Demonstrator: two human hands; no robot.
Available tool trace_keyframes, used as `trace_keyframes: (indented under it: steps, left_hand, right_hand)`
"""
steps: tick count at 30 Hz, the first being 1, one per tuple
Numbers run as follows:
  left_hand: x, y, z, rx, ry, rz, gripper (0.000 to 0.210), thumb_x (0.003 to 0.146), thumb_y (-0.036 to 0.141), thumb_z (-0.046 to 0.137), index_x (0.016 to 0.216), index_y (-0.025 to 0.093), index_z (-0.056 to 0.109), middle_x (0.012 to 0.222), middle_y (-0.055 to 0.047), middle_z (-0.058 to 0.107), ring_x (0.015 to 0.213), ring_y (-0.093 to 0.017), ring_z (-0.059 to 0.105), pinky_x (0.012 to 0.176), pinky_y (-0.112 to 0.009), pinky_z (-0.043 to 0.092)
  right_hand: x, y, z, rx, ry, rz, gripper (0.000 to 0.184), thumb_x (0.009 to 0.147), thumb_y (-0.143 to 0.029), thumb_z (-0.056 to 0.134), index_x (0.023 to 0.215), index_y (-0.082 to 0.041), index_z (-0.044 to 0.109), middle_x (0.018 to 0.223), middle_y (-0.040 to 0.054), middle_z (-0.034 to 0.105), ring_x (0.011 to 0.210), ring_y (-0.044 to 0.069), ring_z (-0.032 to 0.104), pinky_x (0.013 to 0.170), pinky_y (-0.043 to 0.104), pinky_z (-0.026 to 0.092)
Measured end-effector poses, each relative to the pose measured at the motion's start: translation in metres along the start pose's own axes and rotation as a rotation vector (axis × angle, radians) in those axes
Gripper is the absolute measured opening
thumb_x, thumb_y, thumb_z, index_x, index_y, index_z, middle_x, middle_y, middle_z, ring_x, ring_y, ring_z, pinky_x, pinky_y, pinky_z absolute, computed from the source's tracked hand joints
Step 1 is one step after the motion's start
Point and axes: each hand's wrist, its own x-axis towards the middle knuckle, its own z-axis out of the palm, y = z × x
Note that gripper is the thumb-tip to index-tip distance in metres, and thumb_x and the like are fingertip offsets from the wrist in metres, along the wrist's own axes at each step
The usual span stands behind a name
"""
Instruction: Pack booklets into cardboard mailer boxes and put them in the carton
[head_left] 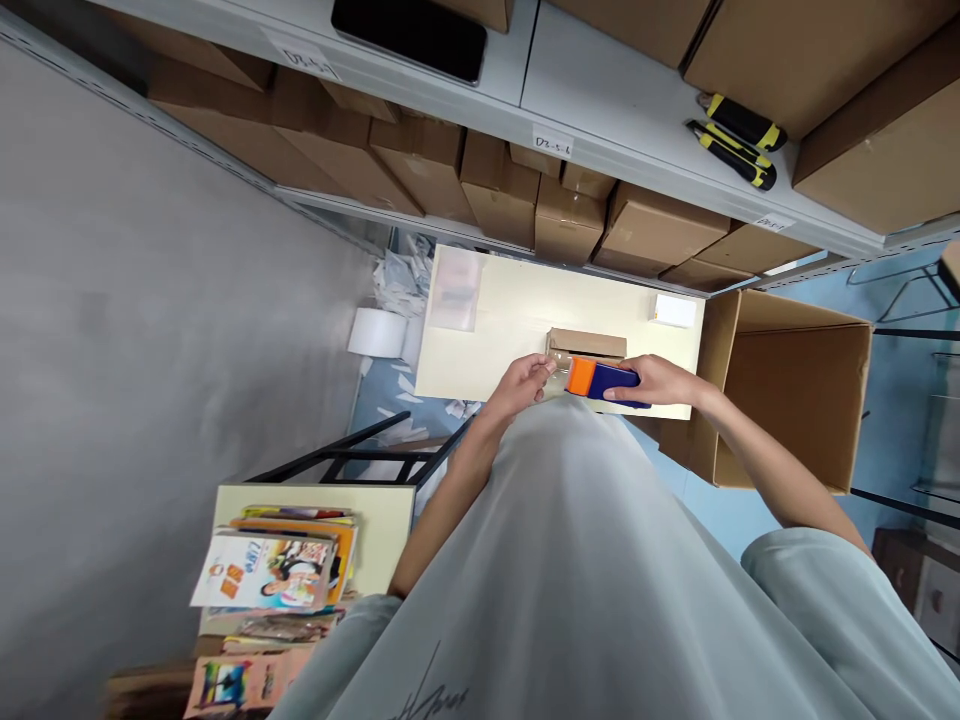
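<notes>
My right hand (646,384) is wrapped round an orange and dark blue tape dispenser (583,378), its orange end toward the left. My left hand (527,382) is closed in a pinch just left of it, on what looks like the clear tape (557,381) between the two. Directly behind them, a small cardboard box (589,343) lies on the cream tabletop (510,310). My shirt hides the table's near edge in the middle.
A white box (673,310) sits at the table's right. Beside the table stands a large opened carton (795,400). Above are shelves of cardboard boxes (570,220), with a phone (409,38) and box cutters (739,140). Magazines (274,570) are piled lower left.
</notes>
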Motion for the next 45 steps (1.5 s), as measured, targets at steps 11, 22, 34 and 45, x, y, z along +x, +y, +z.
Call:
trace_keyframes:
  steps: [11,22,34,45]
  left_hand:
    - [0.041,-0.013,-0.047,-0.034,0.123,-0.051,0.033,0.079,0.045,0.086,0.084,0.019,0.066,0.062,0.006,0.04,0.058,-0.01,0.039,0.054,-0.023,0.036]
    - [0.07,-0.048,-0.051,0.012,0.181,-0.187,0.026,0.079,0.039,0.082,0.081,0.019,0.065,0.07,0.004,0.052,0.061,-0.01,0.044,0.057,-0.024,0.039]
    - [0.093,-0.072,-0.026,0.023,0.198,-0.281,0.039,0.077,0.036,0.092,0.105,0.014,0.076,0.075,-0.001,0.071,0.058,-0.011,0.057,0.063,-0.027,0.05]
    - [0.05,-0.101,0.002,0.415,-0.038,0.106,0.087,0.09,0.037,0.077,0.17,0.017,0.046,0.17,-0.019,0.056,0.156,-0.035,0.057,0.127,-0.048,0.051]
  right_hand:
    - [0.043,0.022,-0.033,0.189,-0.117,0.1,0.075,0.07,-0.089,0.087,0.085,-0.018,0.071,0.073,0.0056,0.076,0.062,0.016,0.07,0.058,0.027,0.056]
    - [0.074,0.024,-0.026,0.012,-0.133,0.203,0.073,0.076,-0.088,0.085,0.078,-0.017,0.071,0.068,0.0074,0.075,0.059,0.017,0.069,0.06,0.027,0.056]
    - [0.076,0.008,-0.015,-0.146,-0.099,0.275,0.074,0.08,-0.089,0.08,0.09,-0.016,0.076,0.075,0.009,0.077,0.066,0.021,0.072,0.063,0.029,0.053]
    - [0.071,0.057,0.011,-0.06,-0.111,0.287,0.077,0.068,-0.092,0.082,0.087,-0.018,0.074,0.079,0.0049,0.074,0.069,0.018,0.067,0.063,0.028,0.049]
